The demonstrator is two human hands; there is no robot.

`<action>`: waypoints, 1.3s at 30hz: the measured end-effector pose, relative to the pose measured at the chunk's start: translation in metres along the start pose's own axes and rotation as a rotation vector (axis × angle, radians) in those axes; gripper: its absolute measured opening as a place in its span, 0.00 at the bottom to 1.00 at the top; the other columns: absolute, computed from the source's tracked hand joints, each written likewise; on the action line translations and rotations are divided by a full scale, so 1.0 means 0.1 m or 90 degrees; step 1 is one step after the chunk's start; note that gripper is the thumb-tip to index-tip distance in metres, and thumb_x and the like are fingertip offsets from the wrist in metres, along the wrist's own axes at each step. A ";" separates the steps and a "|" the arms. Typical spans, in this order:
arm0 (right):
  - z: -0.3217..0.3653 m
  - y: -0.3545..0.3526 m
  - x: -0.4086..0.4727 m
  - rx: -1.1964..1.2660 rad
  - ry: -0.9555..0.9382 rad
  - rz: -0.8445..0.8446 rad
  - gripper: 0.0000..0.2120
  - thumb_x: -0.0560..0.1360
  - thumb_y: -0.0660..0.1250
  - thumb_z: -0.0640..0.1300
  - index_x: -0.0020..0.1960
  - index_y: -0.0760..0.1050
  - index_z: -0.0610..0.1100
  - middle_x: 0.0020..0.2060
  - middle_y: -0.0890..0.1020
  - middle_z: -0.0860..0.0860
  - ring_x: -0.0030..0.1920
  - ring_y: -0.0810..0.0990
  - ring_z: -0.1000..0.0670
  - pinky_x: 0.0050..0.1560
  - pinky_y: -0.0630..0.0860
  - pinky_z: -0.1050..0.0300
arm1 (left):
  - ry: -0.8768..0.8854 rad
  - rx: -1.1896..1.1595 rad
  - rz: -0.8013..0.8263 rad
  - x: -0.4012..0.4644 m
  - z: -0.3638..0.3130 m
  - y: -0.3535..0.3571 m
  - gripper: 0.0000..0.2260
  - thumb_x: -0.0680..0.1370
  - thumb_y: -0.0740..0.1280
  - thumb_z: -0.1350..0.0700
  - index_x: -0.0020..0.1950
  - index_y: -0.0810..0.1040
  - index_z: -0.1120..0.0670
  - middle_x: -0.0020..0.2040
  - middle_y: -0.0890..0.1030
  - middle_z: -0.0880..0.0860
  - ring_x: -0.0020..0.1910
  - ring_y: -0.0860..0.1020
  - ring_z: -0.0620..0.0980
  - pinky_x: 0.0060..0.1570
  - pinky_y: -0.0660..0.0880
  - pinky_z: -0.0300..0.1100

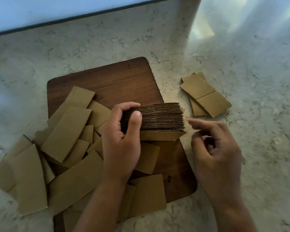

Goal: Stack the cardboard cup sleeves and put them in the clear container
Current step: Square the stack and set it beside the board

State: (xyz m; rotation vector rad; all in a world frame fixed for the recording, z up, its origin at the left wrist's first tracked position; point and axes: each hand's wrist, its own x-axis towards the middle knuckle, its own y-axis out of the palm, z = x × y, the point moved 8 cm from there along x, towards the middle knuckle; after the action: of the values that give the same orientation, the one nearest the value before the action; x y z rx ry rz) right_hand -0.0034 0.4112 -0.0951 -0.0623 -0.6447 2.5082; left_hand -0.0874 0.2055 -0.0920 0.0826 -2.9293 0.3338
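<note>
My left hand [122, 136] grips a thick stack of flattened brown cardboard cup sleeves [164, 121], held on edge above the wooden board [124, 81], thumb across the near corrugated edges. My right hand [214, 148] hovers just right of the stack, fingers curled and apart, holding nothing and not touching it. Several loose sleeves [65, 131] lie scattered over the board's left and near side. Two more sleeves [204, 96] lie overlapped on the counter to the right. No clear container is in view.
The dark wooden board rests on a pale marbled counter [258, 81]. A white wall or panel with a dark lower edge [74, 15] runs along the back. A bright light patch [203, 32] falls at the back right.
</note>
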 end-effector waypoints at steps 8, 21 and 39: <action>-0.03 0.05 -0.05 -0.134 0.016 0.053 0.10 0.75 0.75 0.43 0.53 0.84 0.55 0.47 0.78 0.58 0.45 0.78 0.59 0.45 0.70 0.73 | -0.007 0.005 -0.017 0.00 0.02 0.00 0.07 0.83 0.64 0.58 0.56 0.81 0.51 0.46 0.82 0.33 0.45 0.79 0.34 0.43 0.73 0.26; -0.04 -0.04 -0.01 -0.061 0.014 0.035 0.06 0.75 0.72 0.45 0.45 0.80 0.56 0.41 0.80 0.58 0.41 0.78 0.59 0.41 0.72 0.73 | 0.030 0.059 -0.027 0.00 -0.03 0.01 0.05 0.82 0.66 0.58 0.56 0.79 0.51 0.43 0.81 0.28 0.42 0.78 0.30 0.38 0.73 0.24; -0.55 -0.75 -0.06 0.488 0.236 -0.205 0.14 0.77 0.66 0.34 0.55 0.82 0.49 0.40 0.87 0.50 0.39 0.87 0.50 0.39 0.84 0.58 | 0.062 0.054 -0.026 0.00 -0.07 0.03 0.06 0.81 0.63 0.52 0.55 0.78 0.51 0.44 0.80 0.26 0.42 0.78 0.29 0.39 0.72 0.23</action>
State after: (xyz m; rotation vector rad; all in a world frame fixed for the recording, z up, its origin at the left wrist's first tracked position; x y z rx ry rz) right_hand 0.0484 0.4875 -0.1096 -0.1233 0.4353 2.1824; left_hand -0.0865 0.2100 -0.0855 0.1335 -2.8137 0.4425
